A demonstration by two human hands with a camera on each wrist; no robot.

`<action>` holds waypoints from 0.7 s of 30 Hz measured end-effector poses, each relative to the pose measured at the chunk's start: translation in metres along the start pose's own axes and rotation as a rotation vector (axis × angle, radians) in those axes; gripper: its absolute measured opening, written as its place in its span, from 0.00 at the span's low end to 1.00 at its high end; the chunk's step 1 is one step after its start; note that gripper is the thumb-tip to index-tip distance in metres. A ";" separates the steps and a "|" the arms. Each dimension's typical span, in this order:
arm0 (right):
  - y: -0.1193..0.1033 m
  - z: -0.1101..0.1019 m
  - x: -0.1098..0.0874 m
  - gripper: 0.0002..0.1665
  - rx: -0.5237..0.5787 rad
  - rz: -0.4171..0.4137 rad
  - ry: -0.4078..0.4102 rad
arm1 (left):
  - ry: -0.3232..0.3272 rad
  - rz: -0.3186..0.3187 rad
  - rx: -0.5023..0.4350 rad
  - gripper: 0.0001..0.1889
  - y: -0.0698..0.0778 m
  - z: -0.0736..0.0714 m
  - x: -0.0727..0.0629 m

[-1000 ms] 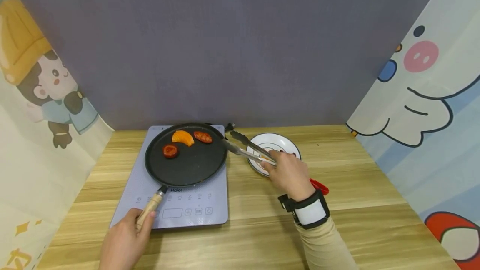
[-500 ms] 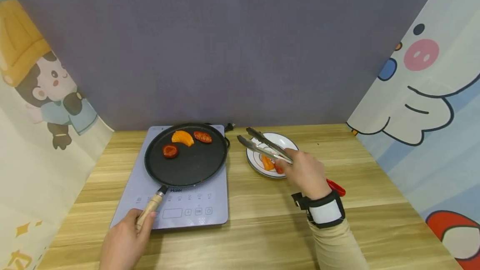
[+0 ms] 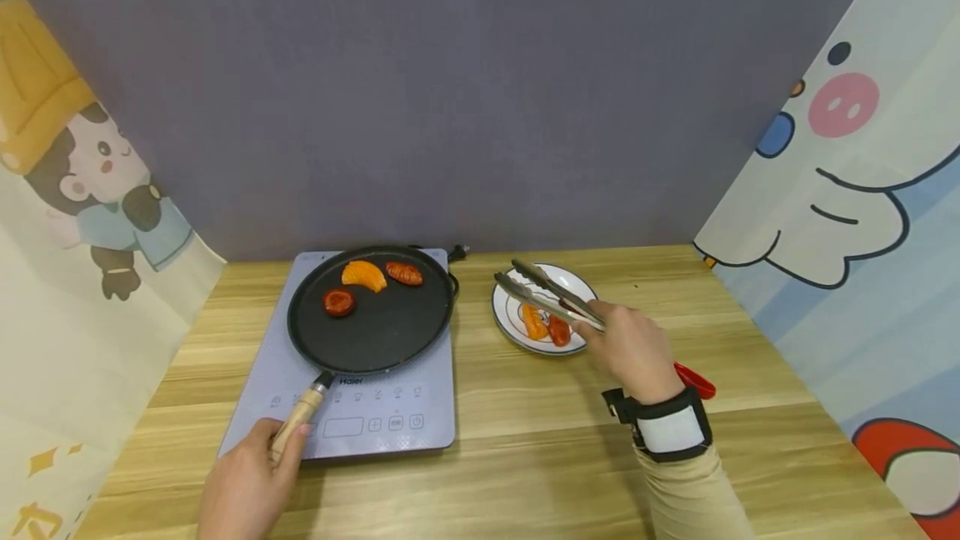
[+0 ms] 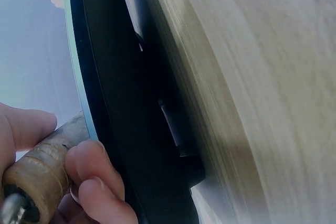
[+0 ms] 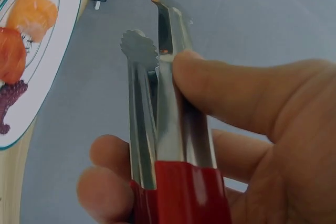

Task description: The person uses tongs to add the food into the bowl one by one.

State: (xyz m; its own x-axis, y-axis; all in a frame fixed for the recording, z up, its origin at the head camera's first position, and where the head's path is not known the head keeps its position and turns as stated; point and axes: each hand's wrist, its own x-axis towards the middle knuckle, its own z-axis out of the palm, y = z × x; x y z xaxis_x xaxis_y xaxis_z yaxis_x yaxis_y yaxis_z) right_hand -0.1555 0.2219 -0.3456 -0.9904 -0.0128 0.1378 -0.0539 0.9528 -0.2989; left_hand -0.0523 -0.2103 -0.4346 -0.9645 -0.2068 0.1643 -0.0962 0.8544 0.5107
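Observation:
My left hand (image 3: 251, 477) grips the wooden handle (image 3: 302, 415) of a flat black frying pan (image 3: 390, 336). Inside the pan lie an orange ridged wedge (image 3: 364, 275), a scored sausage piece (image 3: 404, 273) and a round red-brown slice (image 3: 339, 302). My right hand (image 3: 636, 352) holds metal tongs with red grips (image 5: 191, 190), thumb on one arm and fingers round the other. Their tips are apart over a white plate (image 3: 572, 280), with nothing between them. An orange piece (image 3: 534, 322), a red piece (image 3: 559, 330) and a dark purple piece (image 5: 10, 98) lie on the plate.
Under the pan is a grey induction cooktop (image 3: 431, 394) on a wooden table (image 3: 517, 457). A black plug (image 3: 458, 252) lies behind it by the grey back panel (image 3: 480, 107). Cartoon-printed curtains (image 3: 840, 173) flank both sides.
My right hand has drawn the tongs rightward, from beside the pan's right edge to over the plate, uncovering the orange and red pieces. My left hand stays on the handle.

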 end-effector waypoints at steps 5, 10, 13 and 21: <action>0.007 -0.005 -0.001 0.26 -0.006 0.034 -0.028 | 0.024 0.006 -0.003 0.18 0.000 0.000 -0.001; 0.014 -0.011 0.000 0.29 -0.037 0.076 -0.073 | 0.035 0.012 -0.003 0.17 -0.001 0.000 -0.001; 0.019 -0.014 -0.001 0.28 -0.048 0.088 -0.092 | 0.037 0.017 -0.003 0.17 -0.001 0.001 -0.001; 0.029 -0.021 -0.002 0.25 -0.052 0.155 -0.119 | 0.016 0.017 0.000 0.18 -0.003 0.001 0.000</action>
State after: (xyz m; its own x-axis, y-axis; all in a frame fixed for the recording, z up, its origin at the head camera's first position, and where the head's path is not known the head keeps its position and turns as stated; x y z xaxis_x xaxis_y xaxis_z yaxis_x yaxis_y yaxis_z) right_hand -0.1523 0.2561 -0.3351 -0.9945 0.1029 -0.0194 0.1044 0.9604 -0.2584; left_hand -0.0525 -0.2121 -0.4368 -0.9619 -0.1996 0.1871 -0.0793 0.8578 0.5078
